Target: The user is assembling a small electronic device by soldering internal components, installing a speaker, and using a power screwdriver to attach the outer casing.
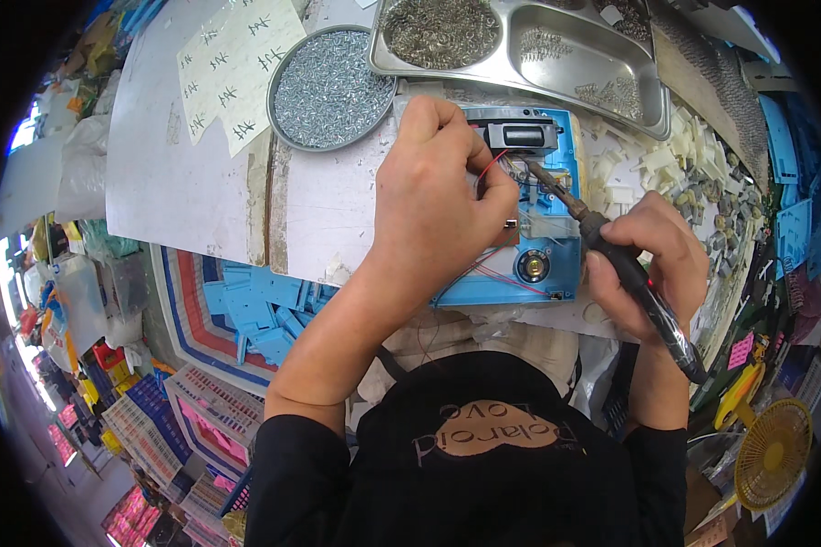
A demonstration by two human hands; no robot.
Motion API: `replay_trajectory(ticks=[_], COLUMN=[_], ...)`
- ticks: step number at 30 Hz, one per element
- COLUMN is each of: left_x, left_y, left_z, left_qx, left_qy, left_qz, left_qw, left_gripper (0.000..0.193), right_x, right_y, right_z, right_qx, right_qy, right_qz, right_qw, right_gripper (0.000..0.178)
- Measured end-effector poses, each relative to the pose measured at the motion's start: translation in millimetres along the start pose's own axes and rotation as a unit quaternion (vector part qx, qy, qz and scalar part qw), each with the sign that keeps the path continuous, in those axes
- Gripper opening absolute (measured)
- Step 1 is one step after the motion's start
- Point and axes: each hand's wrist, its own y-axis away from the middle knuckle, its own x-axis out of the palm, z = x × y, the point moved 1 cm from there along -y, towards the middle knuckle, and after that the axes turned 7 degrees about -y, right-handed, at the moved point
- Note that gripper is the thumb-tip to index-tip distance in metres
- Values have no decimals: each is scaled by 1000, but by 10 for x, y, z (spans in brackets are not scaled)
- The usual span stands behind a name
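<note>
On the worktable in front of me lies a blue plastic housing (497,291) with parts and thin wires inside. My left hand (436,196) is over its left part, fingers pinched on a thin red wire (493,164). A soldering iron (631,273) with a black handle is gripped in my right hand (663,260). Its metal tip points up and left, close to the left fingertips and beside a grey-black part (524,137). A round speaker (532,266) sits at the housing's near side. Exactly what the tip touches is too small to tell.
A round tin of small metal pins (331,89) stands at the far left of the housing, with a metal compartment tray (602,66) beyond. Loose white plastic pieces (684,150) are heaped to the right. Blue parts (260,301) fill a striped bag; a yellow fan (774,454) is at lower right.
</note>
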Motion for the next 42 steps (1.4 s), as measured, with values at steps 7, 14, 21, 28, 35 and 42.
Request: replay_trajectory(ticks=[7,14,21,28,35,42], left_x=[2,-7,-2,-205,-35,2], left_y=[1,-3,-1,150,60,21], left_z=[2,-9,9,-231,-252,-205], left_qx=[9,5,27,71,190,14], left_qy=[-5,1,-8,17,-38,147], left_qz=[-9,-5,-19,48,202,198], left_qw=[1000,1000,999,996,960,969], left_gripper=[8,7,9,25,19,9], right_x=[-94,-143,-180,-339,-406,-409], right_y=[86,105,110,310,457,604], right_z=[6,28,53,69,82,32], right_qx=[6,9,18,24,41,91], right_qy=[6,8,8,10,9,-34], right_qz=[-13,-21,-24,-68,-76,-124], right_qw=[1000,1000,1000,997,996,988], right_gripper=[30,29,29,30,32,33])
